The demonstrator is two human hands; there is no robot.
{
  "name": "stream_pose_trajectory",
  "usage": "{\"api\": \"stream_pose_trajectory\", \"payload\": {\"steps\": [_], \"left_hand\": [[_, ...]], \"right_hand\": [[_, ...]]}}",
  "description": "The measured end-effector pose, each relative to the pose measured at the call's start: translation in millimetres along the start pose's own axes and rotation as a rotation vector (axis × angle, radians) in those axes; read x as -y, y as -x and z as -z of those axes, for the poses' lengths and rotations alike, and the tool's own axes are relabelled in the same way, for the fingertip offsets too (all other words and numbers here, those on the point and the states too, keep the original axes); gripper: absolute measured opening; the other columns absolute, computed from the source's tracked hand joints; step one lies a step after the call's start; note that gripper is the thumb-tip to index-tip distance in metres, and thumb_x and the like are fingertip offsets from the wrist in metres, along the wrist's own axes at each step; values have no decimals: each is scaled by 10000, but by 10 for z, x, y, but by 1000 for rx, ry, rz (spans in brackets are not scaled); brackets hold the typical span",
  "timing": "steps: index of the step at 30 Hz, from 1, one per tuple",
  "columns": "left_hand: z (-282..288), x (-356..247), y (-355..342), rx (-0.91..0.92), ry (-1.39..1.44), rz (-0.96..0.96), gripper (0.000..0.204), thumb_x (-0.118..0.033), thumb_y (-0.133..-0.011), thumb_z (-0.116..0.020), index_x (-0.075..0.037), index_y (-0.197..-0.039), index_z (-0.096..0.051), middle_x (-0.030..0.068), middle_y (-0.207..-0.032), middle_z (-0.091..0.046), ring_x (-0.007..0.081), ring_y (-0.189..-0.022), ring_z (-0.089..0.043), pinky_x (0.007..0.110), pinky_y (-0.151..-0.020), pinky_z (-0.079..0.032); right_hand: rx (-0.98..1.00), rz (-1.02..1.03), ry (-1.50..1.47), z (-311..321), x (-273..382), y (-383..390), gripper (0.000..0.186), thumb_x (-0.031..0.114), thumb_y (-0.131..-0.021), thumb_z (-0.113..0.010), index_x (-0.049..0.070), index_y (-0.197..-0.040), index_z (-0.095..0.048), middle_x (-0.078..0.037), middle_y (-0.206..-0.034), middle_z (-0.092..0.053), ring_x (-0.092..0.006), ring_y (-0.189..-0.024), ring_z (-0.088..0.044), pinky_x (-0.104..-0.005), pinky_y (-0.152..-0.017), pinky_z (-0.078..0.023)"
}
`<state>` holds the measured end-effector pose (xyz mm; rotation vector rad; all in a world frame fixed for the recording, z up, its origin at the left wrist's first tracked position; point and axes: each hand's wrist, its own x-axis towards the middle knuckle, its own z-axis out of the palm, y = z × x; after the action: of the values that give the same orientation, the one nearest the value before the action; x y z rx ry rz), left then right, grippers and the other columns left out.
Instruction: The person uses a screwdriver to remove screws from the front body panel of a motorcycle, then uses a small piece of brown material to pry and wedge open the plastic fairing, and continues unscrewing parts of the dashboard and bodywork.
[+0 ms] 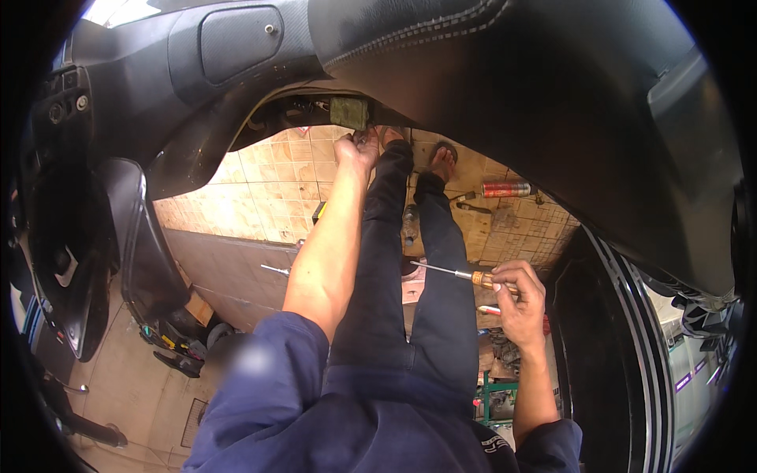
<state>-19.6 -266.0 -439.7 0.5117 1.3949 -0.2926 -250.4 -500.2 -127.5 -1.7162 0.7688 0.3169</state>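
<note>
Right hand (520, 311) grips the rounded, amber-coloured handle of a screwdriver (467, 276), its thin metal shaft pointing left across the dark trousers. Left hand (359, 151) reaches up under the black bodywork, its fingers bent just below a box-shaped, dull green part (349, 113); whether they grasp anything is impossible to tell, since the fingertips merge with the shadow there.

Above, a black seat (473, 63) curves smoothly, with a double row of pale stitching, beside a hard plastic side panel (240, 43). Square, stained tiles (276, 165) cover the floor beneath, where a red cylindrical can (507, 189) lies on its side near the feet. A bottle (410, 225) between the legs is partly hidden by the trousers. Clutter below the right hand is hard to make out, and the seat's far end is cut off by the dark rim of the view.
</note>
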Motion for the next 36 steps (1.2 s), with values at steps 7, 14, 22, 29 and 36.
{"api": "stream_pose_trajectory", "payload": {"steps": [7, 14, 22, 29, 36], "left_hand": [[-12, 90, 96, 54, 12, 3, 161, -106, -939, -403, 30, -979, -478, 145, -882, -546, 220, -781, -554, 334, -667, -472], [-66, -113, 15, 116, -8, 71, 225, -288, -994, -476, -67, -959, -489, 58, -828, -503, 170, -669, -481, 316, -620, -434], [-74, -206, -48, 154, 19, 67, 294, -357, -1014, -434, -75, -961, -497, 39, -804, -479, 168, -681, -468, 320, -628, -420], [-38, -104, -59, 123, 29, 71, 350, -379, -1023, -418, -45, -1022, -526, 70, -904, -509, 186, -777, -499, 332, -692, -465], [-75, -92, -36, 121, 75, 46, 370, -275, -1066, -334, 2, -1145, -565, 124, -983, -604, 251, -866, -592, 390, -811, -543]], "right_hand": [[45, 7, 55, 5, -233, 23, 90, -66, -827, -623, -6, -890, -644, -121, -938, -649, -260, -865, -664, -341, -768, -513], [58, 45, 50, 28, -252, -20, 76, -62, -831, -621, -8, -884, -627, -139, -919, -637, -275, -858, -659, -351, -750, -508], [7, -323, -535, -455, -686, -437, 300, 29, -963, -585, -43, -1254, -597, -117, -1075, -670, -154, -871, -652, -271, -744, -528], [94, -64, -177, -1527, -917, -1621, 330, 96, -972, -571, -10, -1282, -606, -165, -1078, -692, -256, -884, -671, -353, -778, -527], [129, -45, 297, -1743, -690, -2158, 281, 161, -928, -551, 46, -1153, -673, -262, -1024, -692, -448, -1040, -638, -510, -898, -471]]}}
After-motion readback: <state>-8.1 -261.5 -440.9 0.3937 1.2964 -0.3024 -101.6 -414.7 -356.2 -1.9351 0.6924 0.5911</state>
